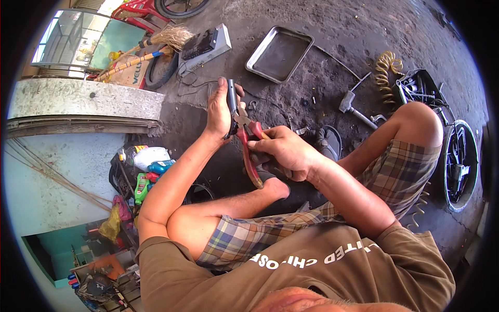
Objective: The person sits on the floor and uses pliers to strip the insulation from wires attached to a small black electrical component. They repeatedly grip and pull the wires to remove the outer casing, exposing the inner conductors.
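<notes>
Dark, dirt-caked floor (338,57) all round; a shallow metal tray (283,51) ahead of the hands, a hammer-like tool (353,107) to the right, coiled hose (384,73) farther off. Left hand (220,113) wraps a dark metal tube (232,96), held off the floor in front of the body. Right hand (288,152) grasps red-handled pliers (245,141), their jaws close by the dark fitting (233,126) at the tube's near end; whether they bite on it is too small to tell. Risk, as judged: on a rounded or greasy surface the pliers could skid and nip the left hand, which sits very near. Any small piece popping loose could vanish against the dark floor.
</notes>
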`<state>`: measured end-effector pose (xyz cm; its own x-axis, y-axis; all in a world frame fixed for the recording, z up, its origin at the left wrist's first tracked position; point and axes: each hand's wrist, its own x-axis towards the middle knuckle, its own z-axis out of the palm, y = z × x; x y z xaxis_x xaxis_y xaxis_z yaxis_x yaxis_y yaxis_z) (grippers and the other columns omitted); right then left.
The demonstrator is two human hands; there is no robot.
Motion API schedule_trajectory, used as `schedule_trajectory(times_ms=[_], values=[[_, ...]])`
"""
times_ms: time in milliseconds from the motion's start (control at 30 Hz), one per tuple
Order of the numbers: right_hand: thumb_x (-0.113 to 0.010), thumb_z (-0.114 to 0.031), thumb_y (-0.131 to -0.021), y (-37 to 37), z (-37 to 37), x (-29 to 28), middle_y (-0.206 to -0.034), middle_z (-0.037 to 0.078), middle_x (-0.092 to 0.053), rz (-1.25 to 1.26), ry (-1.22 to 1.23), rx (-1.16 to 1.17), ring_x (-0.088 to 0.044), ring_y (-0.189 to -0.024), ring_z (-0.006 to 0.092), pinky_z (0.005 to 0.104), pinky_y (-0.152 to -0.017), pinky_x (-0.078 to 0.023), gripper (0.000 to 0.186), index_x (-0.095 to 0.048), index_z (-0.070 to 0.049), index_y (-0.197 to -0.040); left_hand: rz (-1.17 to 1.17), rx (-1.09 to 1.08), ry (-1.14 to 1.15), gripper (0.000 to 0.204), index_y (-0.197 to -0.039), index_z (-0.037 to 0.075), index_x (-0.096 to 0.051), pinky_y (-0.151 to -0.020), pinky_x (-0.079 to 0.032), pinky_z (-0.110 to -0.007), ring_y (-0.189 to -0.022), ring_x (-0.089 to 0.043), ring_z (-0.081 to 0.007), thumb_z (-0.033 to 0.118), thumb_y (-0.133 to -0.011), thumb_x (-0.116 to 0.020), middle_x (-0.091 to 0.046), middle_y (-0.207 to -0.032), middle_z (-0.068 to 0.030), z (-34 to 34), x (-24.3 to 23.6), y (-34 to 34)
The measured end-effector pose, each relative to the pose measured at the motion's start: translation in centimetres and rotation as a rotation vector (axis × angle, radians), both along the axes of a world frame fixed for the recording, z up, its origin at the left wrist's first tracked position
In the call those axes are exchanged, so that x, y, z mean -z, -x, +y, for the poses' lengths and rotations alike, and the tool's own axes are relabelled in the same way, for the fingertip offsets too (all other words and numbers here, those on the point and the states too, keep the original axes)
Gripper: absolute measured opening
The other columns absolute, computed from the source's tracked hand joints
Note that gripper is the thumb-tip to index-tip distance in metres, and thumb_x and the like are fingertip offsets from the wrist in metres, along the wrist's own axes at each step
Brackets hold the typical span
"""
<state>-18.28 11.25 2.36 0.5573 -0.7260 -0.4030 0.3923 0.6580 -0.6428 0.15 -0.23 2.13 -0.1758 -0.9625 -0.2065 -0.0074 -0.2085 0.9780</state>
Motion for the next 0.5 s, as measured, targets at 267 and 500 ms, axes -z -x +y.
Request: schedule_trajectory(times_ms=[267, 500], values=[[-0.068, -0.021, -0.102, 0.4, -0.4, 0.0, -0.100, 0.007, -0.074, -0.045, -0.057, 0.022, -0.073, -0.088, 0.0187, 0.0330, -0.079, -0.056, 0.026, -0.071, 0.000, -0.118, -0.051, 0.020, 0.080, 0.066, -0.096, 0.003, -0.070, -0.056, -0.047, -0.023, -0.060, -0.056, -0.0059, 0.063, -0.109, -0.046, -0.054, -0.070, 0.0044, -0.7, 0.2, -0.2], [-0.065, -0.011, -0.096, -0.6, 1.6, -0.2, -0.119, 0.012, -0.070, -0.624, -0.220, -0.040, -0.070, -0.118, 0.0332, 0.0708, -0.094, -0.051, 0.045, -0.053, -0.011, -0.139, -0.017, 0.032, 0.188, 0.068, -0.100, -0.001, -0.069, -0.052, -0.046, -0.024, -0.057, -0.055, -0.0064, 0.061, -0.111, -0.045, -0.054, -0.070, 0.0032, -1.8, -1.8, -1.3]])
